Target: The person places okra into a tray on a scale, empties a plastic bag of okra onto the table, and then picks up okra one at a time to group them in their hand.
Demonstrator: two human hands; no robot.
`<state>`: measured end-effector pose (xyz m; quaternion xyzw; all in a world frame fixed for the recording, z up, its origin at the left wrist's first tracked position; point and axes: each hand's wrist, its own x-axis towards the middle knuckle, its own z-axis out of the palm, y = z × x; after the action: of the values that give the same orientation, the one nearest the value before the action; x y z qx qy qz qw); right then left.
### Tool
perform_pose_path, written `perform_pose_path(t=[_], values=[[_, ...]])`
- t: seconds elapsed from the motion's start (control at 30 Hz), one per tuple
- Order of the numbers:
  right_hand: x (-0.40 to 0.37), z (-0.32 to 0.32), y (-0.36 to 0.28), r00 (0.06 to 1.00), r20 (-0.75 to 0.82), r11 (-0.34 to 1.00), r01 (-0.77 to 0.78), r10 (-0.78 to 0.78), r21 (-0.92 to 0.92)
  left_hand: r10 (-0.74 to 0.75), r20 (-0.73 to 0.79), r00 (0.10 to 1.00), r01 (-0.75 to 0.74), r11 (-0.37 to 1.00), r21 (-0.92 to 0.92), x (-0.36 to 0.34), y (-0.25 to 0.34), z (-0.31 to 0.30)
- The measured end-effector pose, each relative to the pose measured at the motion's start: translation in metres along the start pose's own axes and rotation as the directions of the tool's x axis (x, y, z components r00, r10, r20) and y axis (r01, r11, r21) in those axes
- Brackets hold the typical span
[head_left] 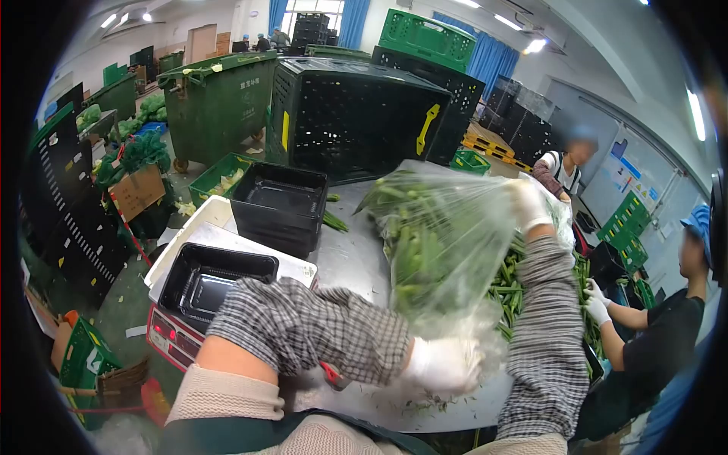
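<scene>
A clear plastic bag [455,235] full of long green vegetables is held over the metal table [356,262]. My left hand [447,364], in a white glove, has its fingers closed on the bag's lower end near the table's front. At the bag's upper right, my gloved right hand [528,203] grips the plastic. Loose green pods [506,292] lie between the bag and my right sleeve. To the left, an empty black tray [216,280] rests on a scale [171,334] with red digits. Behind it stands a stack of black trays [279,205].
A large black crate [356,114] lies behind the table, with a green crate [428,38] stacked beyond. Green bins [220,106] stand at the back left. On the right, a co-worker's gloved hands [597,303] are at the pods; another person [565,163] stands farther back.
</scene>
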<state>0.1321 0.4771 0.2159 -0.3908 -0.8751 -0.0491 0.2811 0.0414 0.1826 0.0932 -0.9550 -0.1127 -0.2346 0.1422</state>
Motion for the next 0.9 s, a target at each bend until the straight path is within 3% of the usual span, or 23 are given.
perform_pose_path(t=[0.03, 0.07, 0.1, 0.13, 0.17, 0.2, 0.27, 0.3, 0.33, 0.37, 0.4, 0.43, 0.47, 0.57, 0.63, 0.73, 0.77, 0.8, 0.87, 0.9], values=[[0.006, -0.025, 0.039, 0.889, 0.097, 0.686, -0.41, 0.447, 0.601, 0.032, -0.177, 0.984, -0.01, 0.992, 0.125, -0.003, -0.011, -0.009], [-0.004, -0.074, 0.053, 0.802, 0.045, 0.562, -0.456, 0.596, 0.69, 0.022, -0.305, 0.952, -0.011, 0.999, 0.038, -0.001, -0.023, -0.026], [-0.015, -0.112, 0.077, 0.912, -0.209, 0.878, -0.245, 0.352, 0.41, -0.061, -0.406, 0.912, -0.007, 0.986, -0.164, 0.004, -0.038, -0.042], [-0.02, -0.143, 0.119, 0.949, -0.311, 0.99, -0.083, 0.044, -0.112, -0.143, -0.499, 0.855, -0.051, 0.933, -0.355, 0.009, -0.054, -0.058], [-0.031, -0.166, 0.1, 0.888, -0.323, 0.918, -0.22, 0.329, 0.33, -0.277, -0.448, 0.85, 0.023, 0.869, -0.494, 0.012, -0.072, -0.068], [-0.043, -0.189, 0.077, 0.751, -0.306, 0.658, -0.219, 0.585, 0.72, -0.404, -0.387, 0.829, 0.089, 0.778, -0.622, 0.015, -0.09, -0.079], [-0.048, -0.232, 0.088, 0.733, -0.302, 0.671, -0.275, 0.609, 0.688, -0.422, -0.385, 0.821, 0.31, 0.895, -0.322, 0.022, -0.119, -0.092], [-0.041, -0.243, 0.092, 0.699, -0.408, 0.643, -0.096, 0.587, 0.76, -0.305, -0.483, 0.821, 0.338, 0.941, -0.022, 0.029, -0.129, -0.1], [-0.037, -0.262, 0.081, 0.66, -0.449, 0.653, -0.085, 0.603, 0.752, -0.311, -0.527, 0.791, 0.356, 0.934, -0.016, 0.037, -0.139, -0.108], [-0.039, -0.283, 0.076, 0.711, -0.433, 0.692, -0.104, 0.554, 0.714, -0.315, -0.568, 0.76, 0.378, 0.926, -0.008, 0.046, -0.147, -0.117], [-0.039, -0.293, 0.052, 0.692, -0.418, 0.625, -0.062, 0.589, 0.778, -0.358, -0.549, 0.755, 0.422, 0.907, -0.012, 0.054, -0.153, -0.126], [-0.043, -0.295, 0.012, 0.676, -0.455, 0.657, -0.057, 0.579, 0.751, -0.401, -0.531, 0.746, 0.465, 0.885, -0.015, 0.062, -0.156, -0.136], [-0.04, -0.308, 0.024, 0.811, -0.366, 0.67, -0.042, 0.456, 0.741, -0.471, -0.523, 0.711, 0.513, 0.855, -0.072, 0.07, -0.157, -0.145], [-0.045, -0.299, -0.031, 0.872, -0.283, 0.751, -0.133, 0.398, 0.647, -0.588, -0.524, 0.615, 0.62, 0.772, -0.14, 0.09, -0.155, -0.176], [-0.043, -0.288, -0.051, 0.921, -0.219, 0.763, -0.117, 0.324, 0.636, -0.587, -0.578, 0.567, 0.605, 0.773, -0.191, 0.098, -0.194, -0.178], [-0.016, -0.291, -0.034, 0.99, -0.114, 0.753, 0.008, 0.089, 0.658, -0.438, -0.697, 0.568, 0.558, 0.827, -0.065, 0.11, -0.197, -0.199], [-0.008, -0.293, -0.027, 0.997, -0.08, 0.735, 0.061, -0.009, 0.676, -0.52, -0.654, 0.55, 0.559, 0.811, -0.175, 0.12, -0.197, -0.205], [-0.038, -0.282, -0.102, 0.985, -0.118, 0.658, 0.174, -0.129, 0.733, -0.493, -0.635, 0.595, 0.465, 0.855, -0.229, 0.131, -0.194, -0.208], [-0.039, -0.277, -0.139, 0.975, -0.173, 0.616, 0.222, -0.14, 0.756, -0.429, -0.606, 0.67, 0.269, 0.901, -0.341, 0.152, -0.188, -0.216], [-0.04, -0.277, -0.149, 0.97, -0.198, 0.595, 0.245, -0.144, 0.766, -0.444, -0.55, 0.707, 0.535, 0.845, 0.005, 0.159, -0.187, -0.226]])
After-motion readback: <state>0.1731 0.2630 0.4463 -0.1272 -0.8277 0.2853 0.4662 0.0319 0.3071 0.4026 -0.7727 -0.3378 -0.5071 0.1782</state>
